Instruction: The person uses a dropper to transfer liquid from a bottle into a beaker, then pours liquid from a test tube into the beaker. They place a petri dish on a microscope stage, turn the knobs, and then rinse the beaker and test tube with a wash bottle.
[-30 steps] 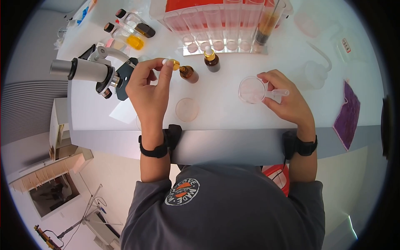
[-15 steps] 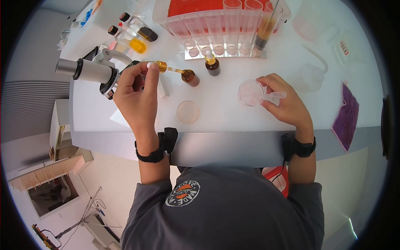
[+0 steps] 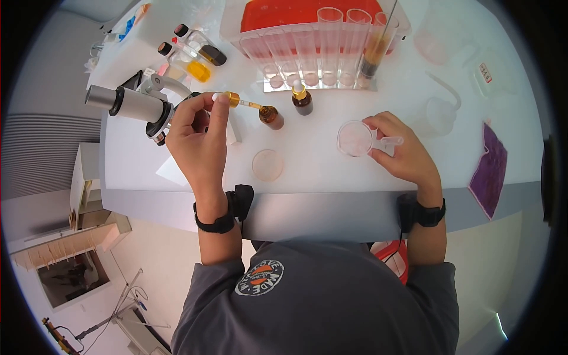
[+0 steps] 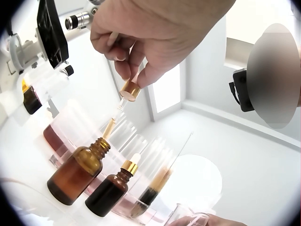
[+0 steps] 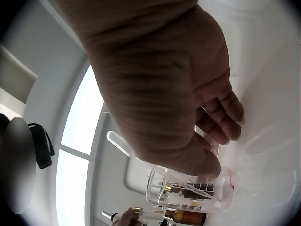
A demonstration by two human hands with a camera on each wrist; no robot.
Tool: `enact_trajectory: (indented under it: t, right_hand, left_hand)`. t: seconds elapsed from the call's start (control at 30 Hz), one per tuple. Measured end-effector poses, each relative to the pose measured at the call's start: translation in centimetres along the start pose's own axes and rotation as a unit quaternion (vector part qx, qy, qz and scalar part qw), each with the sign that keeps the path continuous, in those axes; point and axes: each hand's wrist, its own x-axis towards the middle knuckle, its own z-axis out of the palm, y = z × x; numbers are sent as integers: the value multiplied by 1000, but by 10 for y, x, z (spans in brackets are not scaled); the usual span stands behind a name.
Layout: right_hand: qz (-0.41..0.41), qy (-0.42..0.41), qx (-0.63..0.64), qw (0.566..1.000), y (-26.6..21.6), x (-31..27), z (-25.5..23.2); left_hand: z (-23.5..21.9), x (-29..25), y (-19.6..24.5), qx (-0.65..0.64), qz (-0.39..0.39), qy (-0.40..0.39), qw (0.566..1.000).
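Note:
My left hand point(image 3: 199, 137) pinches the white bulb of a gold-collared dropper point(image 4: 130, 90). The dropper's glass tube, holding amber liquid, slants down to the mouth of an open brown bottle point(image 3: 272, 119); in the left wrist view its lower end is at the neck. Beside it stands a closed brown dropper bottle point(image 3: 303, 102). My right hand point(image 3: 406, 151) holds a small clear beaker point(image 3: 355, 139) by its side, thumb and fingers around it; a clear stick or handle juts over the hand. A clear round dish point(image 3: 268, 165) lies between the hands.
A microscope point(image 3: 139, 108) stands at the left, near two black-capped bottles point(image 3: 197, 71). Behind are a rack of tubes point(image 3: 319, 88) and a red-filled tray point(image 3: 284, 16). Towards the right are a clear wash bottle point(image 3: 441, 115) and a purple cloth point(image 3: 489, 171).
Over the last second my left hand drew the dropper leftward, partly out of the brown bottle, exposing its glass tube. The right hand keeps its hold on the beaker.

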Motion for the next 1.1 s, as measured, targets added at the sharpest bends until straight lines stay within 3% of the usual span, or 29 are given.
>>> enact_trajectory:
  t: [0.37,0.67,1.1]
  right_hand:
    - [6,1,7,1000,4,-1,0]
    - [-6,13,6,1000,5,-2,1]
    - [10,-5,3,1000,5,-2,-1]
  left_hand:
    - [24,31,46,-131,37,42,990]
    - [46,68,35,-126,50,58,989]
    - [57,71,21,-109,33,49,992]
